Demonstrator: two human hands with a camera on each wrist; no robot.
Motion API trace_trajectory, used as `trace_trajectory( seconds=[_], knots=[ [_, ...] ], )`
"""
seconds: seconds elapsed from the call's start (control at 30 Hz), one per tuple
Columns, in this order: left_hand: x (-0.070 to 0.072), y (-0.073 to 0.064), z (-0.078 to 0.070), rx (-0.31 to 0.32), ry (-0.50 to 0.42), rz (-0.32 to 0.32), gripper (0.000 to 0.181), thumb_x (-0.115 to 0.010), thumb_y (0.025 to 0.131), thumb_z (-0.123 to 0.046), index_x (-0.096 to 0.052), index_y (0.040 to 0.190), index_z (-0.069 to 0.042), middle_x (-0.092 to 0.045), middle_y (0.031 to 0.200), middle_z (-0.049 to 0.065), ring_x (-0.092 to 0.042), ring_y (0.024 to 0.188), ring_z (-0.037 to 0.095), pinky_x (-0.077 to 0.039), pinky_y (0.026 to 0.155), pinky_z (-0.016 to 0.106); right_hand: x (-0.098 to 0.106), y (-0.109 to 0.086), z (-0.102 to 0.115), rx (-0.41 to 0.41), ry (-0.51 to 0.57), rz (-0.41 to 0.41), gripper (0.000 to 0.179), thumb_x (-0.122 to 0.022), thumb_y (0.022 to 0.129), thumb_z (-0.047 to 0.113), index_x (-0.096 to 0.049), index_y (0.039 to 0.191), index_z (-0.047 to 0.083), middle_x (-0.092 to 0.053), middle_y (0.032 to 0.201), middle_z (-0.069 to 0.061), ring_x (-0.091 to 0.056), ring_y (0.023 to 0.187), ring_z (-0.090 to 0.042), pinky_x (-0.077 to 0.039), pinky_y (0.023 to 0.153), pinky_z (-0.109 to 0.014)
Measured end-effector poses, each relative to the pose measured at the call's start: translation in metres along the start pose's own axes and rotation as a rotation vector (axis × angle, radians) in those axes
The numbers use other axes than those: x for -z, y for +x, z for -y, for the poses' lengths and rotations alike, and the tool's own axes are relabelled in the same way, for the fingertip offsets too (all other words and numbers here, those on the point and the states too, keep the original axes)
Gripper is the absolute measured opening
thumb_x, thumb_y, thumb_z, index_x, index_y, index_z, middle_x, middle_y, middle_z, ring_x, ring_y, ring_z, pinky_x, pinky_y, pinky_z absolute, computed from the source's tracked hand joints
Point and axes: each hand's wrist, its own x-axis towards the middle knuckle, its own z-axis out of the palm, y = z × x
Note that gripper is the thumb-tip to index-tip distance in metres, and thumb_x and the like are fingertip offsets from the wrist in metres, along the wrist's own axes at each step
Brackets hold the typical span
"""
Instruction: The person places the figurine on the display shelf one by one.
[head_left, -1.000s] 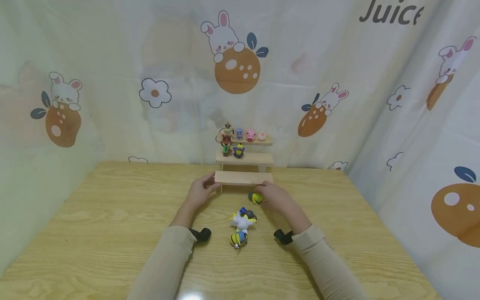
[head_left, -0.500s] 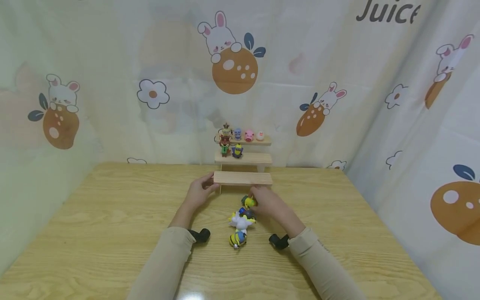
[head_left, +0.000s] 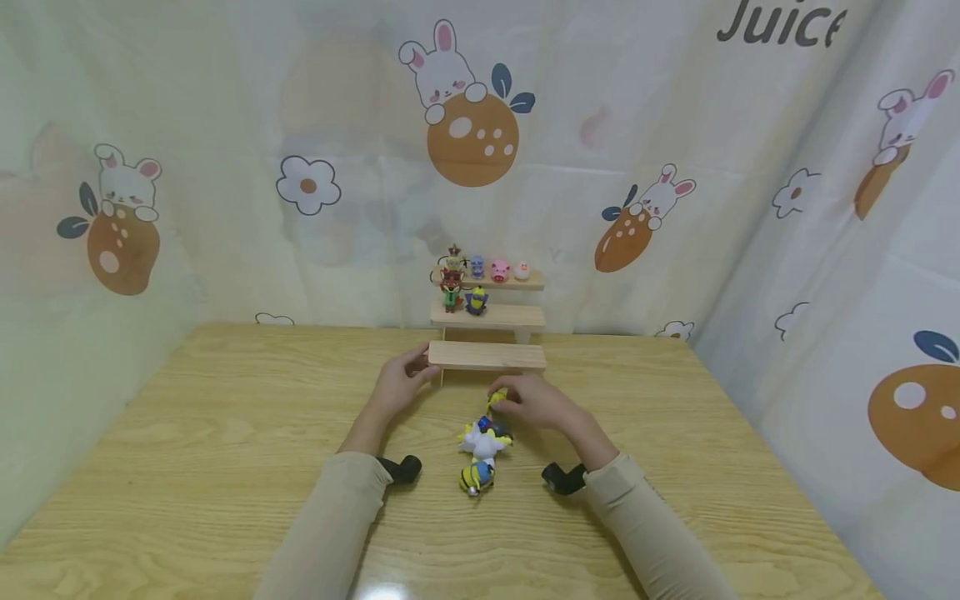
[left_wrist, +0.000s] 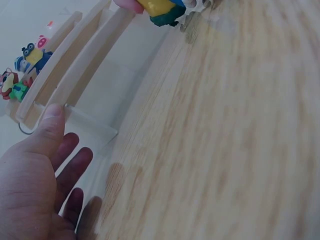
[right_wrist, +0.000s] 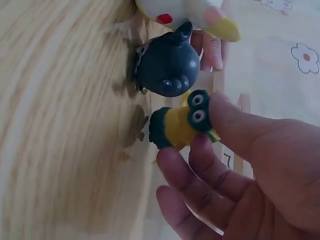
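My right hand (head_left: 536, 402) pinches a small yellow minion figurine (right_wrist: 175, 125) with green goggles and a green skirt, between thumb and fingertips. It is upright, close over the table, in front of the lowest shelf. Beside it in the right wrist view stands a round dark blue bird-like figurine (right_wrist: 167, 65). My left hand (head_left: 397, 385) is at the left end of the lowest shelf of a three-step wooden stand (head_left: 487, 356); in the left wrist view the thumb tip is right at the shelf's edge and the other fingers are loosely extended below.
Nearer me lie a white figurine with yellow parts (head_left: 483, 442) and a blue-and-yellow minion (head_left: 476, 477). The middle shelf bears a fox figurine (head_left: 451, 293) and a minion (head_left: 476, 301). Several small figurines, including a pink pig (head_left: 500, 270), line the top shelf. A printed curtain (head_left: 360, 250) hangs behind.
My right hand has brought the minion from near the shelf's right end leftward and toward me, turning it from tilted to upright. My left hand has stayed at the shelf's left end.
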Motion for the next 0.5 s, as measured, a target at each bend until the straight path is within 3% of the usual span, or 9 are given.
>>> trace_trajectory(
  seconds=[0.27,0.5],
  knots=[
    [0.0007,0.0009,0.0002,0.007,0.009,0.000,0.058,-0.066,0.090,-0.030,-0.046,0.142,-0.013,-0.064,0.121,0.012,-0.062,0.108,0.026,-0.052,0.093,0.040,0.0021,0.0010,-0.0077,-0.107,0.127,0.011,0.029,-0.051,0.100,0.025,-0.063,0.118,0.006,-0.064,0.081,-0.004,-0.054,0.067,-0.011,-0.045,0.058,-0.025],
    [0.0001,0.0005,0.0004,0.004,0.017,0.001,0.058,-0.065,0.090,-0.030,-0.046,0.142,-0.015,-0.065,0.119,0.012,-0.062,0.107,0.025,-0.053,0.091,0.039,0.0008,0.0018,-0.0086,-0.118,0.090,-0.016,0.034,-0.042,0.103,0.023,-0.061,0.121,0.001,-0.061,0.076,-0.005,-0.050,0.062,-0.011,-0.043,0.060,-0.026]
  ],
)
